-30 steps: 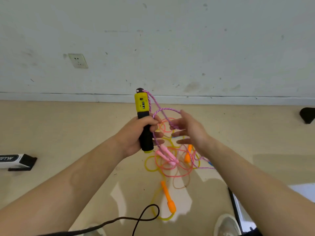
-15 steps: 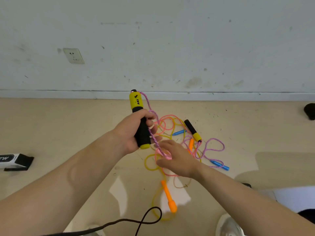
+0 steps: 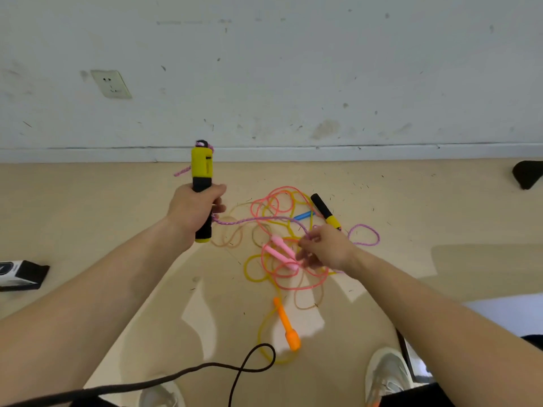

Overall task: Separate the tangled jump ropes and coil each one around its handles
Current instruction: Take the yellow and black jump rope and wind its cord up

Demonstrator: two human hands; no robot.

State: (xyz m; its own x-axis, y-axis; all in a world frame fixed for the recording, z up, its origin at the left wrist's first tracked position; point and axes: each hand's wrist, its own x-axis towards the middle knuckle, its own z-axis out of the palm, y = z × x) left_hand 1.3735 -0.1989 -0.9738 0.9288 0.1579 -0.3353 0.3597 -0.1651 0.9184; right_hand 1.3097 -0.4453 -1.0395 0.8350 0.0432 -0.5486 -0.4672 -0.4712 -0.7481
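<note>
My left hand (image 3: 192, 210) grips a yellow-and-black handle (image 3: 202, 183) upright above the floor. A purple braided rope (image 3: 252, 220) runs from that hand rightward to my right hand (image 3: 324, 249), whose fingers pinch it over the tangle. Its second yellow-and-black handle (image 3: 325, 211) lies on the floor behind my right hand, with a purple loop (image 3: 365, 235) beside it. Below lie two pink handles (image 3: 280, 249) with a pink rope (image 3: 293, 284), a yellow rope (image 3: 252, 271), an orange handle (image 3: 287, 326) and a blue handle (image 3: 302, 215), all intertwined.
A white wall with a socket (image 3: 111, 83) stands behind the pile. A black-and-white box (image 3: 20, 274) lies at the left, a black object (image 3: 526, 173) at the far right. A black cable (image 3: 235, 368) crosses the near floor by my shoes (image 3: 388, 374).
My right hand has moved right and taken hold of the purple rope, which now stretches between both hands. The left hand has turned the handle more upright.
</note>
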